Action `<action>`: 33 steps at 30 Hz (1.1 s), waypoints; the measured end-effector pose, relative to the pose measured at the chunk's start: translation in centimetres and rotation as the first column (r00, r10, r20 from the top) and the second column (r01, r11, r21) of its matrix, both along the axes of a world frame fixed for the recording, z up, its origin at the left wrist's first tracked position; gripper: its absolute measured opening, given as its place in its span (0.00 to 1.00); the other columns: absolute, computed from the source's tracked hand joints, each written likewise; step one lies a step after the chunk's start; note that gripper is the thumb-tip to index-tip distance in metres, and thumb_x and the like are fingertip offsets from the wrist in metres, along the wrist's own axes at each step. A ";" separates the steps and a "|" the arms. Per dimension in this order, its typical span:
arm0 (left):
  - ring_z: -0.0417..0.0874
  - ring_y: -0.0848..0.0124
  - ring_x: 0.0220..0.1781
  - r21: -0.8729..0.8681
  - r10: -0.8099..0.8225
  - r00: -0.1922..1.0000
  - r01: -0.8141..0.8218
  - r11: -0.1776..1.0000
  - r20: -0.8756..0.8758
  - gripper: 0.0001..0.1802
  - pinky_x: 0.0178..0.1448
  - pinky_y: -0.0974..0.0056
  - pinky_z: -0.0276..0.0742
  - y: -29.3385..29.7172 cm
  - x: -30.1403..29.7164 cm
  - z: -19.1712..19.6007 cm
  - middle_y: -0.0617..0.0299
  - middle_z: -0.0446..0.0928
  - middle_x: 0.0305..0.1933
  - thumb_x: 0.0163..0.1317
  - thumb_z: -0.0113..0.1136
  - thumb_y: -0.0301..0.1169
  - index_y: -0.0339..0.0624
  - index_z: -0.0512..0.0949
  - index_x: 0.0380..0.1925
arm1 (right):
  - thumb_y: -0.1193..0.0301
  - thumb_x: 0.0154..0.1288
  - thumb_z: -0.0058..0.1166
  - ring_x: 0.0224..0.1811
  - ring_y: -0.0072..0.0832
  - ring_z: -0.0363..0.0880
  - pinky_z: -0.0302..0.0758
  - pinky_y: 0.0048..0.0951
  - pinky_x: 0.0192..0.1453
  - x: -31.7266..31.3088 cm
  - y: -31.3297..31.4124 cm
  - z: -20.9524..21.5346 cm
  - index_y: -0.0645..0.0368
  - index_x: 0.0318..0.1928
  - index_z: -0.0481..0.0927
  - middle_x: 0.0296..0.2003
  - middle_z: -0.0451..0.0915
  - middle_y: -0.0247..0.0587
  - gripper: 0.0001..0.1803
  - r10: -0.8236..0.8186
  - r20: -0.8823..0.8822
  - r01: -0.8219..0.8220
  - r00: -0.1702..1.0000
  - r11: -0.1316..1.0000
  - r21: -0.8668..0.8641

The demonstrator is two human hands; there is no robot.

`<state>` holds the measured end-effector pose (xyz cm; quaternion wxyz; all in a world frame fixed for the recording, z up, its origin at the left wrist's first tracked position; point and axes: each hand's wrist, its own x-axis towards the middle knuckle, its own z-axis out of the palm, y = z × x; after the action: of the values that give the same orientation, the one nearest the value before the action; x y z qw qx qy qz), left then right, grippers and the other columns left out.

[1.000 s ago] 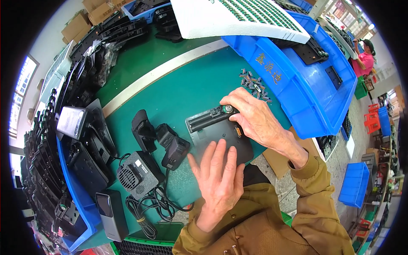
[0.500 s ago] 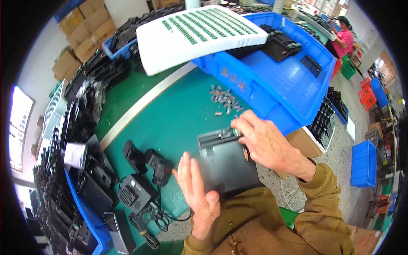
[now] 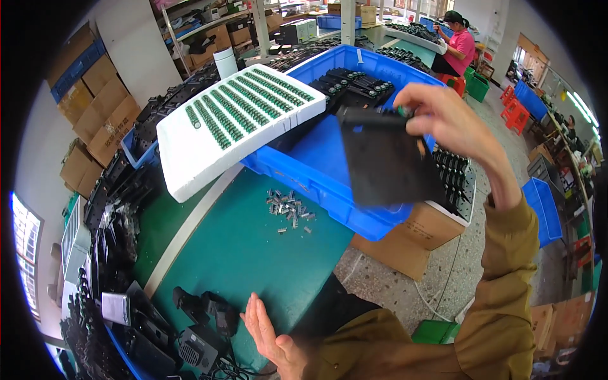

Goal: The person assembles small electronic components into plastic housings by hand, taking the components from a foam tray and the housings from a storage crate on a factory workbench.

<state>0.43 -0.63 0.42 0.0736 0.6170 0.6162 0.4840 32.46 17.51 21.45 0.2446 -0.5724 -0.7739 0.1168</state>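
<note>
Your landmark's the blue bin (image 3: 316,190), solid blue. The panel you've got, overlapping it in view: plain black, blurred, one small copper-orange patch. Foam tray (image 3: 180,155) on the bin's left: white, striped with rows of green dots. Parts inside the bin (image 3: 354,87): black, pale greenish round spots. Worktop (image 3: 240,253) nearer you than the bin: teal green; strip (image 3: 192,226) along it white. Loose pieces (image 3: 290,208) just beside the bin: silvery grey. Floor right of it: speckled grey. Your sleeve (image 3: 500,266): olive-brown.
</note>
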 end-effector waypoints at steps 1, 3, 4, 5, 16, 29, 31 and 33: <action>0.70 0.46 0.70 -0.003 0.003 1.000 -0.003 1.000 -0.010 0.48 0.76 0.45 0.56 0.0 0.1 0.2 0.44 0.71 0.68 0.74 0.22 0.64 0.28 0.69 0.65 | 0.79 0.53 0.58 0.39 0.31 0.81 0.77 0.33 0.43 1.6 2.2 -0.5 0.65 0.48 0.78 0.37 0.80 0.44 0.19 -0.053 0.053 0.048 0.997 0.994 0.099; 0.70 0.46 0.69 -0.002 -0.002 0.999 0.002 1.000 -0.043 0.46 0.76 0.42 0.55 -0.1 -0.3 0.0 0.44 0.72 0.67 0.75 0.23 0.62 0.29 0.69 0.65 | 0.76 0.53 0.60 0.41 0.37 0.82 0.77 0.37 0.45 5.0 7.6 -2.5 0.65 0.47 0.78 0.37 0.81 0.47 0.19 -0.139 0.158 0.100 0.978 0.967 0.232; 0.70 0.46 0.69 0.001 -0.012 0.999 0.012 1.000 -0.040 0.46 0.76 0.42 0.55 -0.1 -0.3 -0.2 0.44 0.72 0.67 0.75 0.23 0.62 0.29 0.69 0.65 | 0.74 0.52 0.60 0.42 0.40 0.82 0.76 0.40 0.46 6.7 9.8 -3.2 0.64 0.46 0.78 0.37 0.81 0.49 0.18 -0.182 0.225 0.119 0.957 0.956 0.269; 0.70 0.46 0.69 -0.010 -0.021 0.999 0.021 1.000 -0.045 0.45 0.76 0.42 0.55 -0.2 -0.2 -0.3 0.44 0.72 0.67 0.75 0.23 0.62 0.30 0.69 0.65 | 0.74 0.52 0.60 0.42 0.40 0.82 0.76 0.40 0.46 7.5 11.5 -3.9 0.64 0.46 0.78 0.37 0.81 0.49 0.18 -0.190 0.226 0.126 0.955 0.954 0.271; 0.75 0.42 0.65 -0.043 -0.021 0.998 0.018 0.999 -0.064 0.41 0.73 0.33 0.57 0.2 0.1 0.7 0.41 0.76 0.61 0.77 0.27 0.58 0.32 0.75 0.60 | 0.73 0.61 0.53 0.46 0.61 0.83 0.82 0.52 0.49 8.1 23.3 -14.5 0.68 0.43 0.81 0.42 0.81 0.68 0.13 -0.590 0.294 0.504 0.752 0.802 0.320; 0.75 0.41 0.64 -0.098 -0.053 0.997 0.047 0.994 -0.056 0.38 0.74 0.33 0.54 0.4 0.0 1.2 0.41 0.77 0.60 0.78 0.29 0.54 0.28 0.75 0.59 | 0.72 0.60 0.54 0.41 0.61 0.82 0.82 0.52 0.42 5.5 25.8 -17.4 0.66 0.46 0.73 0.43 0.76 0.65 0.15 -0.657 0.232 0.578 0.717 0.747 0.329; 0.75 0.41 0.63 -0.108 -0.053 0.997 0.047 0.993 -0.054 0.38 0.74 0.33 0.53 0.3 -0.1 1.2 0.41 0.77 0.60 0.78 0.30 0.54 0.28 0.75 0.59 | 0.71 0.62 0.57 0.48 0.62 0.82 0.82 0.53 0.49 4.3 25.4 -16.6 0.70 0.50 0.76 0.51 0.75 0.68 0.18 -0.668 0.209 0.632 0.714 0.744 0.217; 0.75 0.41 0.63 -0.114 -0.059 0.997 0.053 0.992 -0.053 0.38 0.74 0.32 0.52 0.2 -0.2 1.0 0.41 0.77 0.60 0.78 0.30 0.54 0.28 0.74 0.59 | 0.71 0.62 0.57 0.49 0.62 0.82 0.81 0.54 0.49 4.3 25.3 -16.6 0.69 0.50 0.76 0.52 0.75 0.67 0.18 -0.669 0.192 0.635 0.718 0.743 0.211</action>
<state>0.20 -0.40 1.38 0.1043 0.6424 0.6268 0.4286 36.73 42.84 4.88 0.2049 -0.8011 -0.5530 -0.1024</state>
